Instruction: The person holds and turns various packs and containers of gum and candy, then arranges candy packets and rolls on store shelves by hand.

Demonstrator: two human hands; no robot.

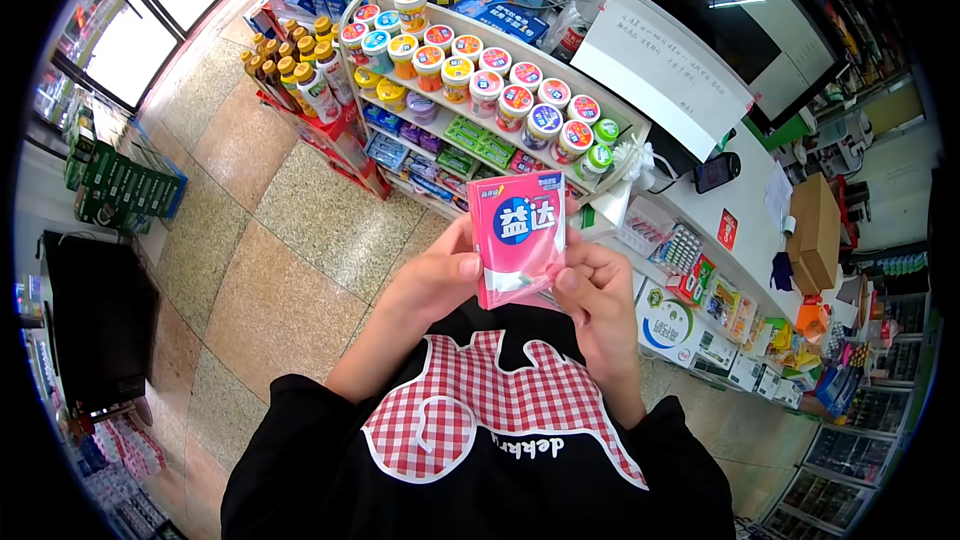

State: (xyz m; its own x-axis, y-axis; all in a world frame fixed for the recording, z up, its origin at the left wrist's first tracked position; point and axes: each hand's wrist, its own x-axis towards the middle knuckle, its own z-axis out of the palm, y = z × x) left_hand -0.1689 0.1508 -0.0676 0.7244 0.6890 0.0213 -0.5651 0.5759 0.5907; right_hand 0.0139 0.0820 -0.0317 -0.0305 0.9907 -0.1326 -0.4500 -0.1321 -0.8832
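Observation:
A flat pink pack [520,235] with a blue circle and white characters is held upright in front of the chest. My left hand [440,275] grips its left edge, thumb on the front near the side. At the lower right corner, my right hand [598,300] pinches the pack between thumb and fingers. Just beyond the pack stands a white display rack [610,100] with several round tubs [486,90] on top and small green packs [480,140] on the shelf below.
Bottles [310,85] stand in a red rack at the upper left. The white counter [705,210] on the right bears a phone [717,172], a cardboard box [815,233] and a monitor [730,20] with a paper sheet. Tiled floor [290,280] shows at the left.

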